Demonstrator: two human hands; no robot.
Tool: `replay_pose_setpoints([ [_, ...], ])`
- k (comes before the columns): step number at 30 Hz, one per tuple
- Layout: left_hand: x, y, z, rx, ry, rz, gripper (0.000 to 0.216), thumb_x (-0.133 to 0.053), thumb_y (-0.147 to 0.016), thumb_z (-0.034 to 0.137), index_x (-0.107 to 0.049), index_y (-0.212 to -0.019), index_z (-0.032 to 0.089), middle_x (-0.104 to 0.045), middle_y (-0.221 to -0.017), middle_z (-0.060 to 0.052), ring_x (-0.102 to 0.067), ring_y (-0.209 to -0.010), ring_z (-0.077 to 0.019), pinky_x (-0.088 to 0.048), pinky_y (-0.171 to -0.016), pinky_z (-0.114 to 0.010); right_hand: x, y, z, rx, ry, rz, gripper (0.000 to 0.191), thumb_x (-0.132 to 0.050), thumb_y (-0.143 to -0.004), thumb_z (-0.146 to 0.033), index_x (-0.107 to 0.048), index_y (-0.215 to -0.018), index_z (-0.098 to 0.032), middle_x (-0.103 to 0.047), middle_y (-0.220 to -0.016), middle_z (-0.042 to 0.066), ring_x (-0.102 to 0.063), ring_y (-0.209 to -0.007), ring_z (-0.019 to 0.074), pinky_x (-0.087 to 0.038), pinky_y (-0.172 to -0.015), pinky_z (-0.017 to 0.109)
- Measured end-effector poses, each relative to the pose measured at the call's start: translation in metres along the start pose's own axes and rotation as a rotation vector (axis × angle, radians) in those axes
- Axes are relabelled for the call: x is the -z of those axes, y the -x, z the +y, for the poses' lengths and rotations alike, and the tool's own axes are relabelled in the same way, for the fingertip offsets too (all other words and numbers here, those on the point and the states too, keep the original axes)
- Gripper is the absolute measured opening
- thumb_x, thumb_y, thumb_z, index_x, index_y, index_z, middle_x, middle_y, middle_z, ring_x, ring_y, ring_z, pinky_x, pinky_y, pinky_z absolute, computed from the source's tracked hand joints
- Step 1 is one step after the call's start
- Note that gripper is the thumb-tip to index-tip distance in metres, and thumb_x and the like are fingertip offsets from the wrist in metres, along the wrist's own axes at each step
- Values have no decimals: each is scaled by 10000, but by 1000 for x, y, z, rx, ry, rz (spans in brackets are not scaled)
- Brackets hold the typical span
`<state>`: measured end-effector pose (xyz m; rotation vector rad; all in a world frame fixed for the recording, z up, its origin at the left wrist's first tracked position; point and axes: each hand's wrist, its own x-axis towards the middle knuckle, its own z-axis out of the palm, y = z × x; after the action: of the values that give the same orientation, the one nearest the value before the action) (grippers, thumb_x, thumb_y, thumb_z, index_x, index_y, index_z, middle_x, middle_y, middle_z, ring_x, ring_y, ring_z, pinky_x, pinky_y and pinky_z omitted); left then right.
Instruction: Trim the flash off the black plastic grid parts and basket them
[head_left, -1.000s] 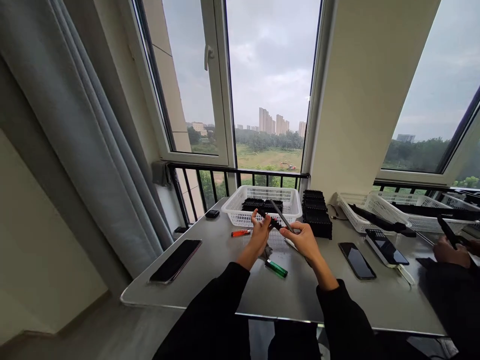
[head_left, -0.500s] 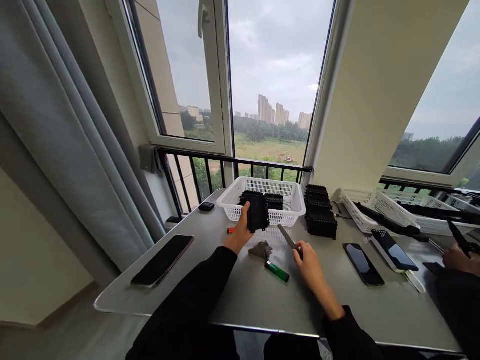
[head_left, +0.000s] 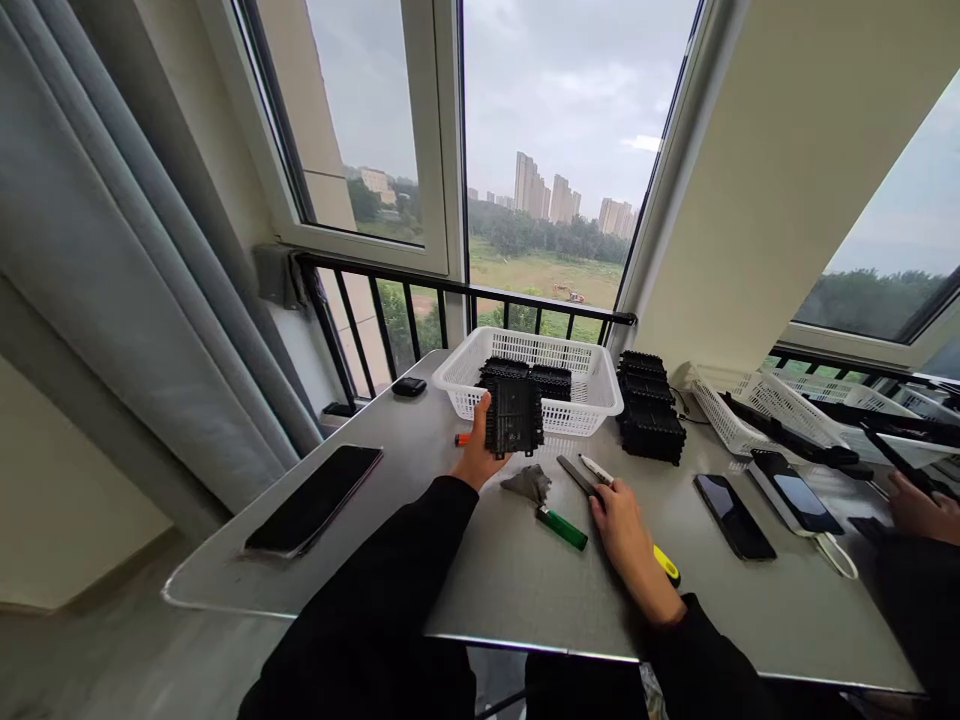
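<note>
My left hand (head_left: pixel 478 455) grips a black ribbed plastic part (head_left: pixel 516 415) by its left side, held up before the white basket. Flat on the table, or nearly so, my right hand (head_left: pixel 619 520) has its fingers closed round the dark handle end of a flat metal file (head_left: pixel 576 474). Beside the file lies a white marker pen (head_left: pixel 596 468), partly covered by my fingers. A yellow-handled tool (head_left: pixel 666 566) shows from under my right wrist; its kind is hidden. Between my hands are a crumpled grey cloth (head_left: pixel 531 484) and a green lighter (head_left: pixel 562 528).
The white basket (head_left: pixel 525 343) holds more black parts; a stack of them (head_left: pixel 649 410) stands to its right. Phones (head_left: pixel 735 515) lie at right, a dark tablet-like device (head_left: pixel 315 498) at left. A co-worker's hand (head_left: pixel 926 508) is at far right.
My right hand has lowered the file toward the table, and the marker and yellow handle now show. My left hand has tilted the black part, so its face is more visible.
</note>
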<state>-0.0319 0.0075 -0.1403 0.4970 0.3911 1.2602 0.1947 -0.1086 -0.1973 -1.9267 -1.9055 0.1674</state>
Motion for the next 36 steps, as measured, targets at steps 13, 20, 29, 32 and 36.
replay_pose_setpoints([
  [13, -11, 8, 0, 106, 45, -45, 402, -480, -914, 432, -702, -1038, 120, -761, -883, -93, -729, -853, -242, -586, -812, -348, 29, -56, -39, 220, -186, 115, 231, -511, -932, -190, -720, -1029, -178, -698, -989, 83, -659, -853, 181, -470, -789, 273],
  [20, -7, 5, 1, 129, 27, -71, 429, -461, -899, 445, -704, -1034, 117, -755, -860, -102, -724, -819, -253, -586, -776, -360, 3, -61, -21, 167, -14, 180, 233, -515, -944, -226, -720, -1053, -202, -701, -993, 92, -644, -942, 199, -439, -830, 281],
  [29, -8, 7, -2, 139, 24, -54, 410, -472, -892, 430, -701, -1030, 119, -748, -843, -98, -721, -815, -248, -585, -760, -348, 12, -55, -3, -70, 153, 8, 216, -576, -920, -305, -716, -1041, -194, -721, -1028, 101, -659, -967, 236, -425, -747, 288],
  [32, -7, 7, -2, 138, 27, -60, 403, -491, -880, 432, -699, -1025, 119, -747, -846, -101, -720, -820, -255, -585, -763, -353, 12, -53, -1, -81, 166, -47, 190, -587, -912, -287, -720, -1012, -195, -727, -1013, 105, -669, -947, 238, -425, -727, 286],
  [36, -5, 6, -4, 132, 28, -28, 411, -492, -872, 453, -699, -997, 120, -748, -827, -102, -721, -820, -260, -586, -768, -363, 14, -52, -2, -88, 178, -31, 204, -531, -933, -223, -702, -1010, -146, -709, -1022, 151, -662, -956, 268, -438, -745, 315],
])
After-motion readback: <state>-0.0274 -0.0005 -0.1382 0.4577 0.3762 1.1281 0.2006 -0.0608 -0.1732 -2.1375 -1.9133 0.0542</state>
